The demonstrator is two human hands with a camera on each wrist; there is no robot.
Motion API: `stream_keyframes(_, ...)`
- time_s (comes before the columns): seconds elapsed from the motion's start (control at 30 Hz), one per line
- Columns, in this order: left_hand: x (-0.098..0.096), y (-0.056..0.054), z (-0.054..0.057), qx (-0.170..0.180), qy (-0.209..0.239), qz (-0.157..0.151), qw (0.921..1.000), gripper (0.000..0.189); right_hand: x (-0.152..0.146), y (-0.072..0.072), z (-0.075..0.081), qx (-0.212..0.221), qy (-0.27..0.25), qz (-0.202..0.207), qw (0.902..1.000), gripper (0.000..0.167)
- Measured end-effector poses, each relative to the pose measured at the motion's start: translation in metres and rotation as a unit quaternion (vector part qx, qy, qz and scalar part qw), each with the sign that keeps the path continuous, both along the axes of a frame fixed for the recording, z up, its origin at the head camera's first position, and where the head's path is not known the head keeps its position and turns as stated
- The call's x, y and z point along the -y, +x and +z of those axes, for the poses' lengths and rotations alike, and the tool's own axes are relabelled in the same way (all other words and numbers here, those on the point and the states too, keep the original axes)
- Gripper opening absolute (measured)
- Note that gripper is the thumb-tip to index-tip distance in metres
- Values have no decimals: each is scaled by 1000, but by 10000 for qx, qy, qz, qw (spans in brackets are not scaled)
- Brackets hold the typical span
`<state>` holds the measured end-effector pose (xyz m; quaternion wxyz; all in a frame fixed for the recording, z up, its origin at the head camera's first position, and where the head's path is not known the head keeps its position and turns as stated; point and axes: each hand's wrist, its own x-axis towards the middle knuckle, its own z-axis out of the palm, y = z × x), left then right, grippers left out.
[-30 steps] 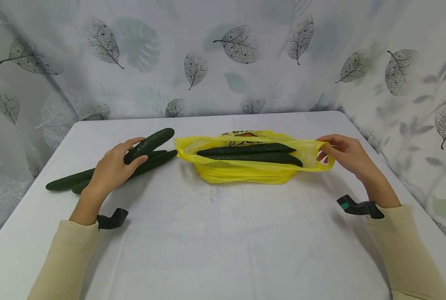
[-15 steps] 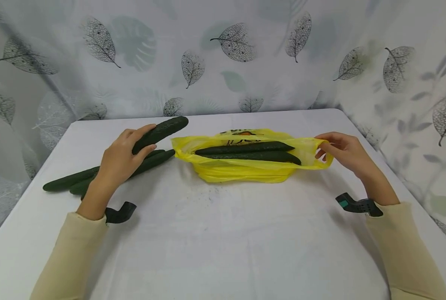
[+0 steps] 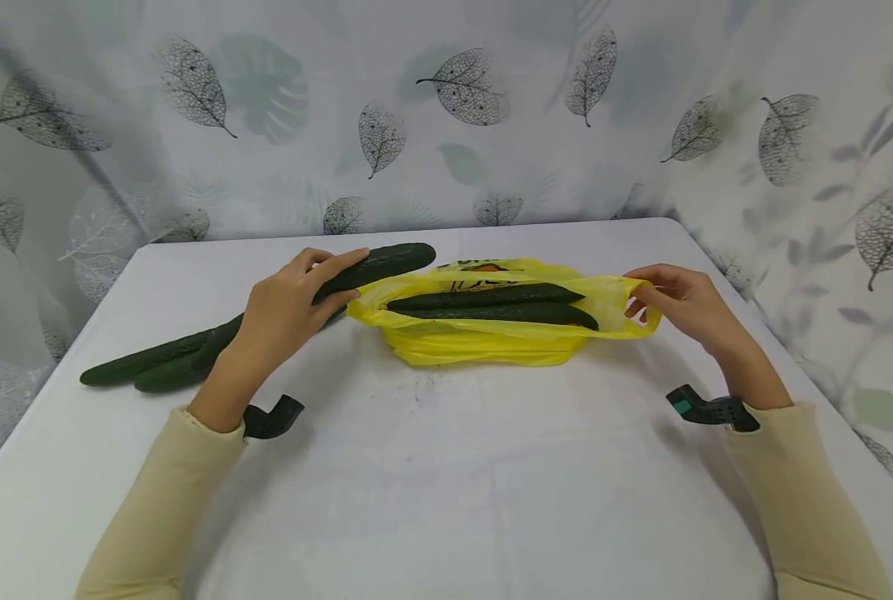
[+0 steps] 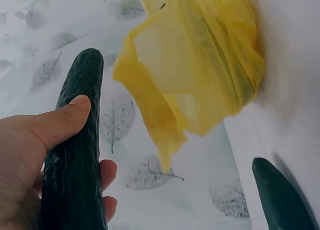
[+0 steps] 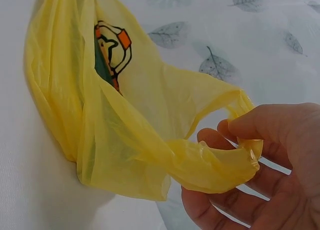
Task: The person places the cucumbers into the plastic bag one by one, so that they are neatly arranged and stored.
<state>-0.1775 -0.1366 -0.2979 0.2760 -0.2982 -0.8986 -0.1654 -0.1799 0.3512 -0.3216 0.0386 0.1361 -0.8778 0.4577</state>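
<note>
Your left hand (image 3: 284, 312) clasps a cucumber (image 3: 374, 267); your right hand (image 3: 679, 304) pinches the yellow bag (image 3: 491, 337) handle.
Risk: the thin handle may slip, collapsing the bag's mouth.

Bag (image 3: 506, 337) mouth lying open at frame centre, two cucumbers (image 3: 491, 307) filling its floor; bare surface (image 3: 454, 483) spreading below; loose cucumbers (image 3: 153, 367) blocking left.

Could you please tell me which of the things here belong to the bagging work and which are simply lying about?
In use: the cucumber gripped by the left hand; the yellow bag, its handle held by the right hand; two cucumbers inside; two waiting cucumbers.
Lying about: white table; leaf-print backdrop.
</note>
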Motion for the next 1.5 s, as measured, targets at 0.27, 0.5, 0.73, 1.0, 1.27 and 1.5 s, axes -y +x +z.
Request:
stream_keyframes(0.27,-25,-5,-2,-134,-60,-463,9988,53,1,0,1,129,-16,-27,9999,33)
stream_keyframes(0.5,-45,-9,-1,-144,-298,-614,9976,54,0,-1,1,164,59,-22,9998,32)
stream_keyframes(0.73,-64,-12,1,-192,-516,-869,9947,55,2,-1,3,161,40,-40,9999,31)
stream_keyframes(1.0,-86,-16,-1,-176,-627,-1077,9921,52,0,0,6,44,-58,66,10000,31)
stream_keyframes(1.27,-108,-22,-6,34,-636,-1314,9893,50,-4,1,5,-39,-207,143,9997,28)
stream_keyframes(1.5,-126,-27,-12,143,-805,-1442,9862,48,-5,2,7,-86,-193,65,9998,28)
